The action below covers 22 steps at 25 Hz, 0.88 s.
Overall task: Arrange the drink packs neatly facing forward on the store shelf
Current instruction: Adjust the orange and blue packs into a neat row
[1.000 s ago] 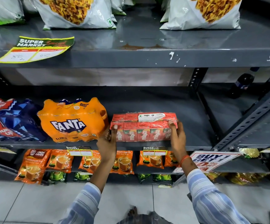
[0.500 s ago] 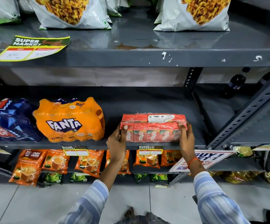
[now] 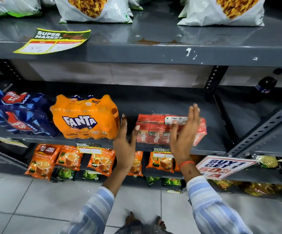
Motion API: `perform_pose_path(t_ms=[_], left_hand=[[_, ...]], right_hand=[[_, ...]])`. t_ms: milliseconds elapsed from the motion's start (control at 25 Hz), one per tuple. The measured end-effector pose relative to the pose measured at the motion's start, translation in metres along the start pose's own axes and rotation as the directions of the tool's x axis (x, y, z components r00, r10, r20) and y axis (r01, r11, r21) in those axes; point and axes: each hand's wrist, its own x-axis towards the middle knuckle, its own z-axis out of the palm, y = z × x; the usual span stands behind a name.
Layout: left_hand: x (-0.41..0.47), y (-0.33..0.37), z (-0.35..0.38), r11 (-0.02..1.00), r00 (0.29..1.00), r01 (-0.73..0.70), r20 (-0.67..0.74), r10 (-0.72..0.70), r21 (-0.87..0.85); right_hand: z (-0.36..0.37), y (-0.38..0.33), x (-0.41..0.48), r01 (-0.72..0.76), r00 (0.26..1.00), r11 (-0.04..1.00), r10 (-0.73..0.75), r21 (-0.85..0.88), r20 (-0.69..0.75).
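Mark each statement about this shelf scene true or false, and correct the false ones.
1. Both hands grip the red pack. False: the left hand and right hand are open, off the red Maaza pack.
2. The Fanta pack sits left of the red pack. True.
3. The Fanta pack lies on the floor. False: it stands on the middle shelf.
4. Orange tea pouches sit below the drink packs. True.
5. The right wrist bears an orange band. True.

orange fanta pack (image 3: pixel 84 117), red juice pack (image 3: pixel 155 130)
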Motion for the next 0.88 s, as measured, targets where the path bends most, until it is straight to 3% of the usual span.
perform_pose_path(t_ms=[160,280,360,560,880], left_hand=[[0.014,-0.014,-0.038,0.994,0.991,-0.081,-0.105,0.088,0.069],[0.041,-0.047,-0.081,0.994,0.969,0.029,-0.248,-0.001,0.109],[0.053,-0.068,-0.106,0.987,0.959,0.125,-0.267,-0.095,0.097],[0.084,-0.112,-0.159,0.98,0.977,0.199,-0.084,-0.197,0.024],[0.088,-0.112,-0.16,0.977,0.977,0.21,0.04,-0.211,0.016]], right_hand=[[0.051,-0.056,-0.031,0.033,0.966,0.988,-0.071,0.153,0.25],[0.09,-0.084,-0.055,0.064,0.911,0.97,-0.153,0.235,0.384],[0.111,-0.093,-0.064,0.013,0.893,0.971,-0.119,0.24,0.433],[0.161,-0.122,-0.086,-0.24,0.895,0.943,0.122,0.231,0.428],[0.16,-0.119,-0.09,-0.242,0.935,0.946,0.169,0.216,0.311]])
